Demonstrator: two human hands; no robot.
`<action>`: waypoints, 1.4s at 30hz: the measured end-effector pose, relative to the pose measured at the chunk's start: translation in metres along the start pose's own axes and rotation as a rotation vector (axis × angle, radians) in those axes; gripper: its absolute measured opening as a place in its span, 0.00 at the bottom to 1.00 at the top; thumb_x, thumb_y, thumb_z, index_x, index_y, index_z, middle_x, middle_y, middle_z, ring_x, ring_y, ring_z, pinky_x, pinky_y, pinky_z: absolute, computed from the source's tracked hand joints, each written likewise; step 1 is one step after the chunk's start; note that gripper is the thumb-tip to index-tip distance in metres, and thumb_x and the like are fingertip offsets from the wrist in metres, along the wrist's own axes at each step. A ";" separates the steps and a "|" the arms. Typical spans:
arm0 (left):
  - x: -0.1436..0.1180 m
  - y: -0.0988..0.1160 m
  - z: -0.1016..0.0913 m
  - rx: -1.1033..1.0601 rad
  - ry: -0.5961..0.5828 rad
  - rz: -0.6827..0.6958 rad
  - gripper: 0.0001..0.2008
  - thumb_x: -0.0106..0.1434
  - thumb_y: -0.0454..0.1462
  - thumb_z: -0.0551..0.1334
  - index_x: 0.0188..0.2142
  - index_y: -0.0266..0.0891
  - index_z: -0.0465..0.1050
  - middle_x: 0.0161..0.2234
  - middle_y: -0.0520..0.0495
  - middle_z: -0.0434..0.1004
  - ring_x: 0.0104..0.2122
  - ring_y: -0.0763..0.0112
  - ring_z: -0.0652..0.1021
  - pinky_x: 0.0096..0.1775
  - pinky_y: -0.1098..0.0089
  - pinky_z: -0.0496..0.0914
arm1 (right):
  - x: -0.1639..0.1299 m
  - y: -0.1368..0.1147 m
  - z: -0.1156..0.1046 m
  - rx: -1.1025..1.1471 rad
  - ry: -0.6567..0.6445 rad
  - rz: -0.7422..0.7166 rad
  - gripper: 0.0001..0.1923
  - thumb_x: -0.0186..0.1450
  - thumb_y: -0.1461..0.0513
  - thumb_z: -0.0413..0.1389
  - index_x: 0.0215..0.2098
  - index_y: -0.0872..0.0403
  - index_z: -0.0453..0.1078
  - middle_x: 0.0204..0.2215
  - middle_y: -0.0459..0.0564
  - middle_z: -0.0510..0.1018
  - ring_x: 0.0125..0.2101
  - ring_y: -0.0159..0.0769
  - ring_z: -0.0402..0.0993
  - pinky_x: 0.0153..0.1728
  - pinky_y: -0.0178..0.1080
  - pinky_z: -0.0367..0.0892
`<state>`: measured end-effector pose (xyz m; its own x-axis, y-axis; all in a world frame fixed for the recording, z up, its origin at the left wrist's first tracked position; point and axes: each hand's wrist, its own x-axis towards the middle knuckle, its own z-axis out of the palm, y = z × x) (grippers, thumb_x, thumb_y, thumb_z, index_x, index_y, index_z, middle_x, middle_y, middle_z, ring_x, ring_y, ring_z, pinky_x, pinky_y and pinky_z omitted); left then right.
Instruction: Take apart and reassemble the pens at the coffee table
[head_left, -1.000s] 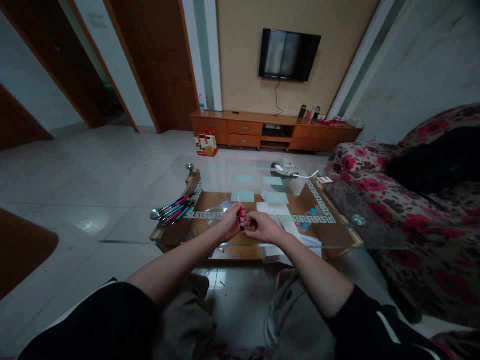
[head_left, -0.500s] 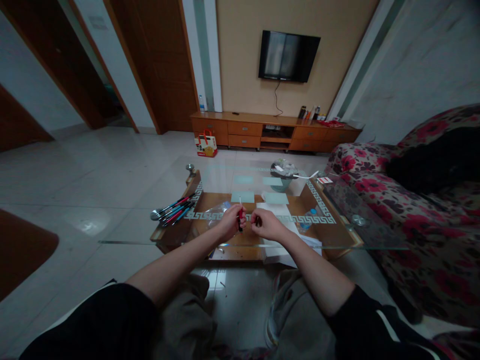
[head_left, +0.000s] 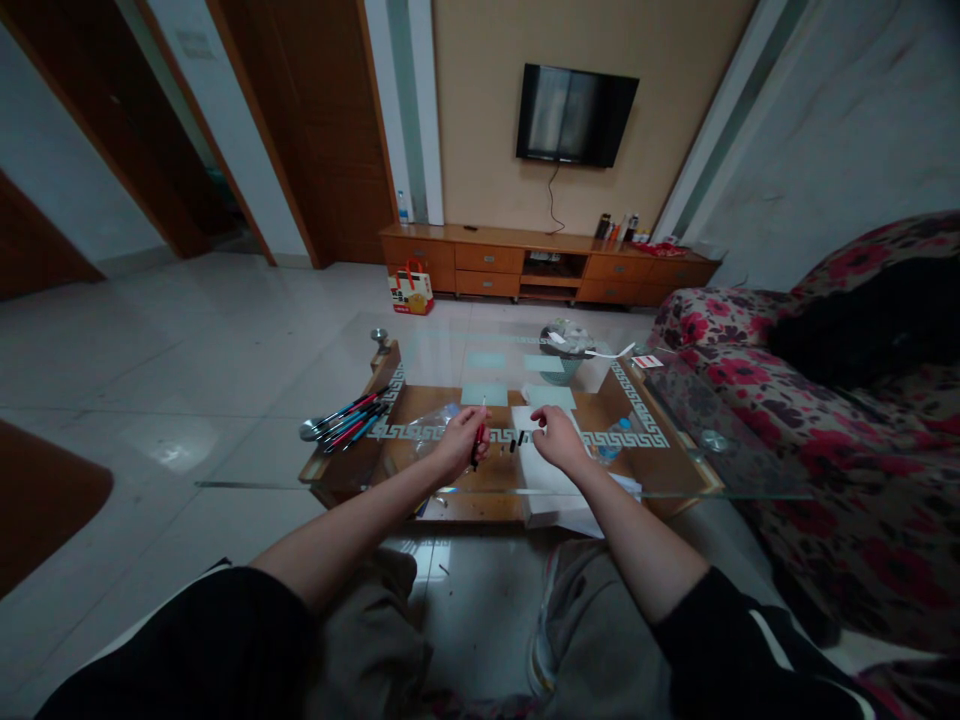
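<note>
My left hand (head_left: pixel 460 447) is closed around a red and black pen (head_left: pixel 478 446), held nearly upright over the glass table (head_left: pixel 270 470). A thin pale tip sticks out above the fingers. Just to the right, my right hand (head_left: pixel 559 437) has its fingers apart and holds nothing I can see. Beside its fingertips is a small dark piece (head_left: pixel 520 438), like a pen cap or part; whether it touches the glass I cannot tell. Several pens (head_left: pixel 352 418) in red, blue and black lie bunched at the table's left side.
Under the glass, a wooden shelf holds a white box (head_left: pixel 546 475), a clear plastic bag (head_left: pixel 429 428) and a bottle (head_left: pixel 622 430). A filled waste basket (head_left: pixel 562 368) stands beyond the table. A flowered sofa (head_left: pixel 757 375) is at the right.
My right hand has moved right, away from my left hand, and its fingers have opened. The small dark piece now shows between the hands. The pen in my left hand has tilted slightly.
</note>
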<state>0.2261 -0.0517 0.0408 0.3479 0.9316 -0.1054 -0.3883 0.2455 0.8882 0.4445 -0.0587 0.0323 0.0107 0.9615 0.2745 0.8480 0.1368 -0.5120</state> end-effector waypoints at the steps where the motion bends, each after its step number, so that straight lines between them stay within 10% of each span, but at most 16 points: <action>1: 0.000 0.000 0.000 0.003 0.013 -0.005 0.19 0.59 0.51 0.65 0.41 0.41 0.67 0.18 0.58 0.63 0.13 0.79 0.64 0.16 0.78 0.55 | 0.000 0.002 0.002 -0.006 -0.027 -0.001 0.14 0.56 0.71 0.53 0.40 0.55 0.70 0.34 0.50 0.71 0.36 0.36 0.68 0.42 0.37 0.63; 25: -0.003 -0.001 0.003 0.047 -0.051 -0.028 0.14 0.59 0.46 0.65 0.37 0.40 0.70 0.21 0.55 0.64 0.16 0.79 0.65 0.17 0.77 0.57 | -0.001 0.014 0.015 -0.009 -0.161 -0.027 0.03 0.61 0.64 0.61 0.34 0.53 0.77 0.33 0.51 0.79 0.36 0.38 0.75 0.41 0.36 0.66; 42: -0.003 -0.007 -0.001 0.263 -0.154 -0.028 0.13 0.60 0.46 0.63 0.36 0.38 0.71 0.20 0.55 0.65 0.16 0.79 0.64 0.17 0.78 0.56 | -0.008 -0.052 -0.020 0.370 0.200 -0.082 0.11 0.65 0.60 0.51 0.39 0.55 0.75 0.34 0.50 0.80 0.29 0.33 0.73 0.32 0.34 0.67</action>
<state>0.2272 -0.0564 0.0344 0.4888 0.8687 -0.0800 -0.1494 0.1737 0.9734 0.4113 -0.0779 0.0732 0.0844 0.8838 0.4601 0.6032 0.3222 -0.7296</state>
